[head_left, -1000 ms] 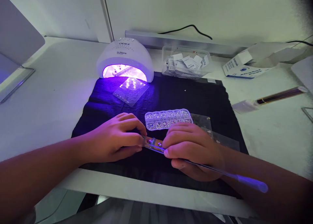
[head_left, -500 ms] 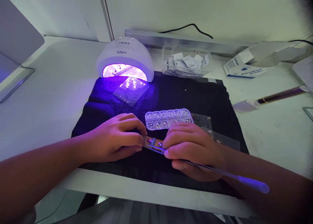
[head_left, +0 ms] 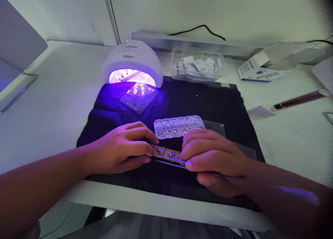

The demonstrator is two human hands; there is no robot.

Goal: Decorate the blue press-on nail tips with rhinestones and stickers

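My left hand [head_left: 122, 148] pinches the left end of a thin strip [head_left: 168, 153] carrying several small nail tips, flat on the black mat [head_left: 182, 100]. My right hand [head_left: 215, 159] holds a slim pen-like tool [head_left: 171, 162]; its thin end lies along the strip's near edge and its handle runs back under my wrist, blurred. Just beyond both hands lies a clear rhinestone box [head_left: 179, 125] with several compartments.
A white UV nail lamp [head_left: 131, 63] glows purple at the mat's far edge, a clear sticker sheet [head_left: 139, 97] in front of it. A clear tub of packets [head_left: 199, 66], a white carton [head_left: 257, 72] and a brush with cap [head_left: 288, 103] lie at the right.
My right hand has slid a little to the right along the strip, uncovering more of it, and the tool's handle has dropped lower. The left hand has stayed put.
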